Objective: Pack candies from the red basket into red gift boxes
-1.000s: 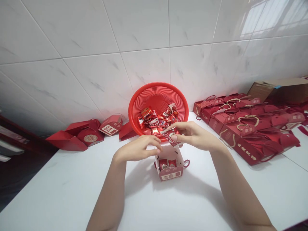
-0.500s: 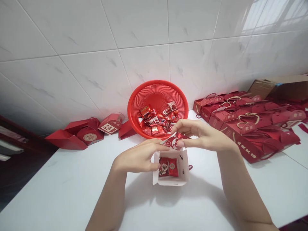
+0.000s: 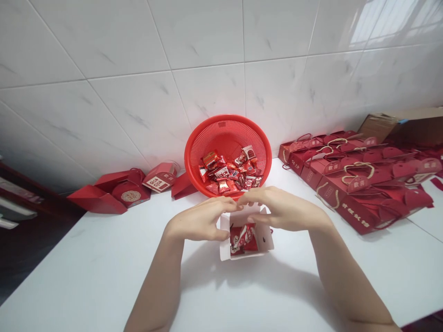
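A small open gift box (image 3: 225, 246), white inside, stands on the white table in front of me. Red-wrapped sweets lie in it, with a red and white snack packet (image 3: 246, 234) slanting on top. My left hand (image 3: 202, 221) is at the box's left side, its thumb against the wall and its fingers curved over the back edge. Above the right part of the box, my right hand (image 3: 282, 210) is open, fingers apart and bent, holding nothing. Its thumb is close over the packet. Behind the hands, a red plastic basket (image 3: 226, 129) holds several wrapped sweets (image 3: 230, 174).
Rows of red gift boxes with rope handles (image 3: 360, 180) stand at the right. A cardboard box (image 3: 408, 124) is behind them. More red boxes (image 3: 121, 189) rest along the tiled wall (image 3: 131, 106) at the left.
The packet has left my right hand and now lies inside the box. My right hand has shifted slightly left, its fingers loosened. The box's front edge sits a little higher in view.
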`<move>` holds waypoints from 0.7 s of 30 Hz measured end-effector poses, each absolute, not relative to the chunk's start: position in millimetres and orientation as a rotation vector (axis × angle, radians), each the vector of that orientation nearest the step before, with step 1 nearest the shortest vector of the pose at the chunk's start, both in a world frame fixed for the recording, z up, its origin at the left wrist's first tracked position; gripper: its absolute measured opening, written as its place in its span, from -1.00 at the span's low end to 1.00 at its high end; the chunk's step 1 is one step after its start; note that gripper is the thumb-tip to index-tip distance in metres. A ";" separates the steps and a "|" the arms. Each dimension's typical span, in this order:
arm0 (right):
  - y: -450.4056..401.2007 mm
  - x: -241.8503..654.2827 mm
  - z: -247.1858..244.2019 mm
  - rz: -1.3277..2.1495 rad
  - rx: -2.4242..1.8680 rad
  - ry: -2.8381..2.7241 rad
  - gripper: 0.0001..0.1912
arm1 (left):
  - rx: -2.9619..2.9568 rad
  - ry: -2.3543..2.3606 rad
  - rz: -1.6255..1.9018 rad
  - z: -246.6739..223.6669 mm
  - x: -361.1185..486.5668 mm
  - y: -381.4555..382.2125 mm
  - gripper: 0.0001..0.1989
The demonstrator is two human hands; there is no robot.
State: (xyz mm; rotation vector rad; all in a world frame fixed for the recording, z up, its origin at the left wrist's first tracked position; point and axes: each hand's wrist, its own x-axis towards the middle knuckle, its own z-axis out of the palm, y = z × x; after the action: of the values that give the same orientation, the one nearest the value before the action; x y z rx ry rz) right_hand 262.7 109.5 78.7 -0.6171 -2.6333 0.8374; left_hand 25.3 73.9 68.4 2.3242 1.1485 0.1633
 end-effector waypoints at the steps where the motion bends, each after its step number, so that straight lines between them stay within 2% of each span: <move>1: 108.8 262.0 78.5 0.819 -0.621 -2.642 -0.74 | 2.323 1.143 0.165 68.0 25.1 74.1 -0.46; 9: 103.6 265.6 85.1 0.891 -0.560 -2.743 -0.67 | 2.314 1.138 0.102 69.7 28.4 74.1 -0.44; 15: 106.3 270.2 83.2 0.866 -0.525 -2.764 -0.77 | 2.261 0.984 0.148 63.4 27.0 82.3 -0.58; 21: 109.5 288.3 87.4 0.803 -0.591 -2.695 -0.72 | 2.171 0.947 0.288 64.2 14.1 95.5 -0.69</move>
State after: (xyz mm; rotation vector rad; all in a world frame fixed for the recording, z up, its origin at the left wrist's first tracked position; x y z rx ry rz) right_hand 288.3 109.5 87.4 -0.5913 -2.6950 0.8029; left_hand 14.1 95.5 64.2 2.1707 0.9466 0.2885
